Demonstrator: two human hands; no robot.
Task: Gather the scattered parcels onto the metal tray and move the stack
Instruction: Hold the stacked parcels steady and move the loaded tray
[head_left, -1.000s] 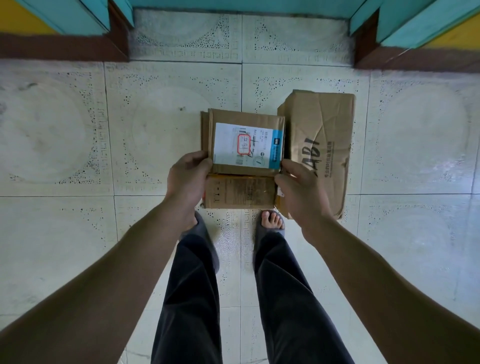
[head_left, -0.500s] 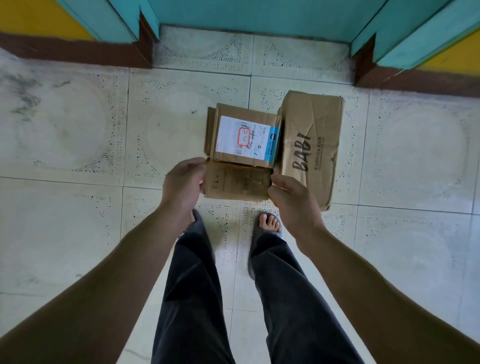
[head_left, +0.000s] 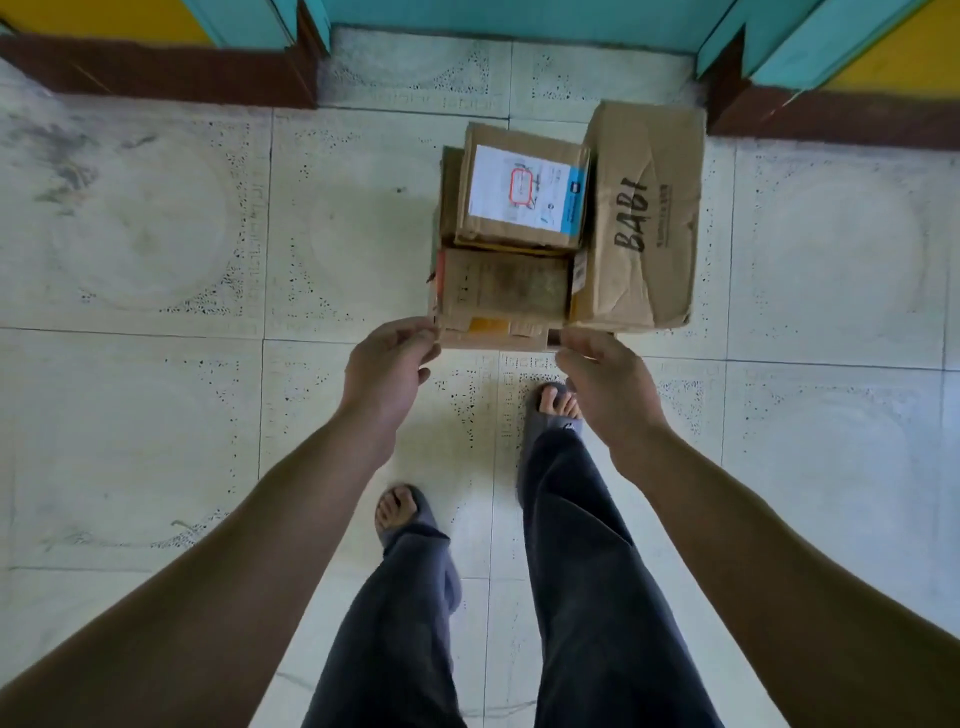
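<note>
Above the pale tiled floor (head_left: 156, 270), both hands pinch the near edge beneath stacked brown cardboard parcels (head_left: 519, 291): left hand (head_left: 387, 364), right hand (head_left: 605, 379). Held only there, the creased "BABI" box (head_left: 644, 218) could tip away and slide off.

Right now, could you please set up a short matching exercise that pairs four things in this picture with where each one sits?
Things:
1. Small cardboard parcel with the white and blue shipping label
2. Large creased brown cardboard box with black hand lettering
3. Left hand
4. Right hand

Places:
A. At the near right corner of the stack
B. On top of the stack, on its left part
C. At the near left corner of the stack
D. On the stack's right side, beside the labelled parcel

Pairs: 1-B, 2-D, 3-C, 4-A
</note>
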